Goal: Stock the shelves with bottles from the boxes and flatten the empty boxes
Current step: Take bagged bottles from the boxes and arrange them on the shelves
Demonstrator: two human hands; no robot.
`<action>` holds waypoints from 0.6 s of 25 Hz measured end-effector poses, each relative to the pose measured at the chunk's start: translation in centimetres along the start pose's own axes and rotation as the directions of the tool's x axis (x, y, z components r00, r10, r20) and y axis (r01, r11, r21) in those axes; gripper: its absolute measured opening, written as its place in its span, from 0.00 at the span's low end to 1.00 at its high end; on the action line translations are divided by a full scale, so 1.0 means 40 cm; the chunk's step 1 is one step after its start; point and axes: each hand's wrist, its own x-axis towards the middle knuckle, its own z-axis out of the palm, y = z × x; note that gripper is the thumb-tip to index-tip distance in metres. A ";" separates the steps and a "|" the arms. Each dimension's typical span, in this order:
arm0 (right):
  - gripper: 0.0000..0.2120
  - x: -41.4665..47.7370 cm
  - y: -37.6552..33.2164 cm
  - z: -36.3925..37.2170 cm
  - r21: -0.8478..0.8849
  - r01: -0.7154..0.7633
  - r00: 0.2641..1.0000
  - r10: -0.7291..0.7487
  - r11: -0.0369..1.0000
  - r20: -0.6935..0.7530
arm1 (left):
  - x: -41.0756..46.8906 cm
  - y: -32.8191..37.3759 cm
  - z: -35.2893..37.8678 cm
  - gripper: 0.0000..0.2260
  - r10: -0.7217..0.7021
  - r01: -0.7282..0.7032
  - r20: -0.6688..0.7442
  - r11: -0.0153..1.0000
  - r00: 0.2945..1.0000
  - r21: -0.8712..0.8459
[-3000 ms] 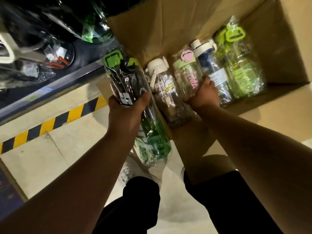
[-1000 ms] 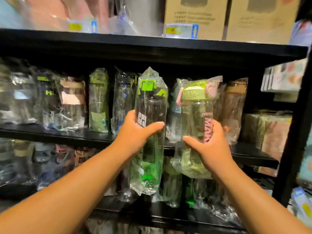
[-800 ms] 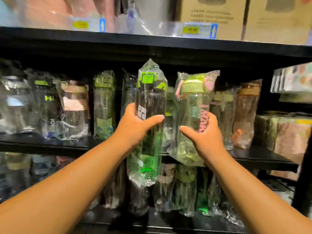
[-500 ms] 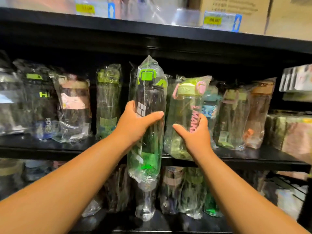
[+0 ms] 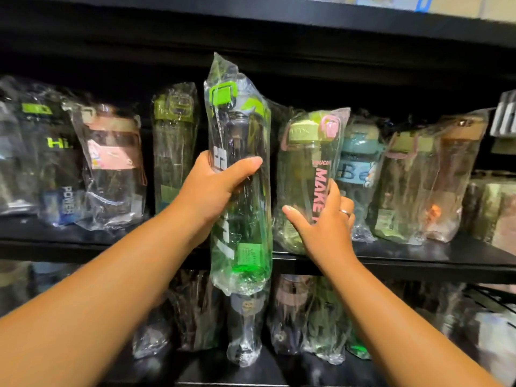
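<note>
Left hand (image 5: 220,191) grips the green bottle (image 5: 241,227) in reserve — at its 3 o'clock, the spread-fingered right hand (image 5: 324,224) steadies the shelved MAKE bottle (image 5: 303,163).

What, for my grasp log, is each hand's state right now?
Left hand: grips the tall, clear, plastic-wrapped bottle with the green lid.
Right hand: open, fingers spread against the wrapped, pale-green-lidded bottle with pink lettering.

Dim black shelving (image 5: 391,255), glare on plastic wrappers, blurred edges, wide-angle curve
</note>
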 end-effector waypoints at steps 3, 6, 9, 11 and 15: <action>0.51 -0.031 0.019 -0.023 -0.001 0.037 0.998 -0.037 0.999 0.059 | 0.000 0.009 -0.008 0.22 -0.002 0.002 0.001 1.000 1.000 0.002; 0.44 -0.031 0.014 -0.028 -0.029 0.052 0.999 -0.052 0.998 0.017 | 0.003 0.011 -0.010 0.24 -0.018 0.019 0.011 1.000 1.000 -0.002; 0.41 -0.014 0.004 -0.013 -0.093 0.025 0.999 -0.023 0.995 0.025 | 0.003 0.008 -0.011 0.23 -0.016 0.016 0.008 1.000 1.000 0.001; 0.40 0.002 0.000 0.003 -0.123 0.007 1.000 -0.003 0.992 0.031 | -0.001 0.005 -0.016 0.23 -0.022 0.022 0.005 1.000 1.000 0.004; 0.38 0.034 -0.007 0.040 -0.116 -0.034 0.999 0.037 0.993 0.018 | -0.004 -0.004 -0.034 0.22 -0.025 0.025 -0.013 1.000 1.000 0.010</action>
